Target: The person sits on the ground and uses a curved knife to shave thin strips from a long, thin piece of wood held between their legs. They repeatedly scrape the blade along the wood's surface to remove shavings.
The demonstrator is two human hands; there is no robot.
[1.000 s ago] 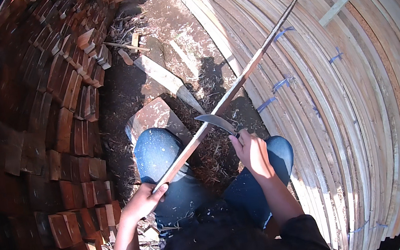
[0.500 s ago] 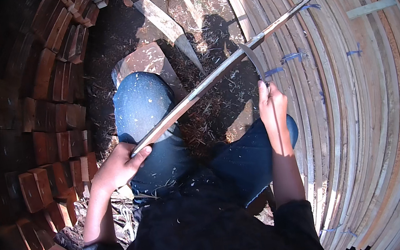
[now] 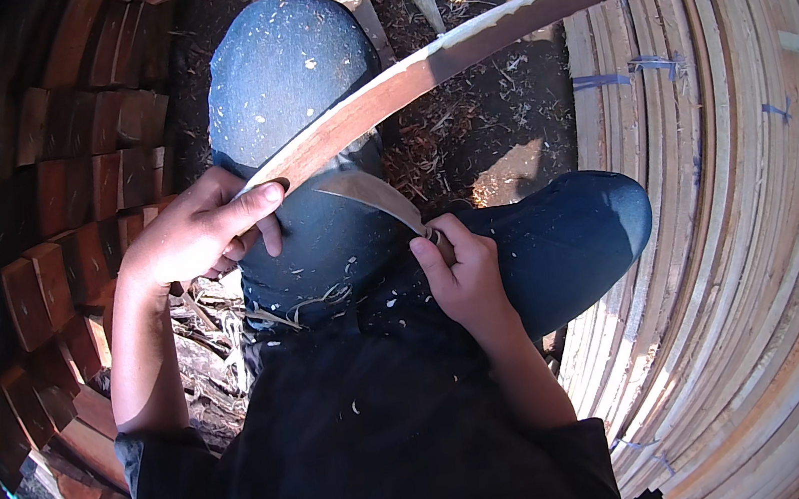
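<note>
My left hand (image 3: pixel 215 228) grips the near end of a long wooden strip (image 3: pixel 398 86), thumb on top. The strip slants up to the right over my knee, its far tip above the stacked boards. Its upper edge is pale and rough, its broad side reddish brown. In my right hand (image 3: pixel 462 266) is a knife with a curved blade (image 3: pixel 375 197), held by its handle (image 3: pixel 441 242). The blade points up and left toward my left hand, below the strip and apart from it. Part of the handle is hidden by my fingers.
Long boards (image 3: pixel 697 210) lie stacked side by side at my right, with bits of blue tie on them. Cut wood blocks (image 3: pixel 50 280) are piled at my left. Shavings cover the ground (image 3: pixel 466 140) and dot my jeans (image 3: pixel 295 71).
The knife has come from far along the strip back toward my body and left, off the wood. The strip now shows its broad side, and my view has shifted.
</note>
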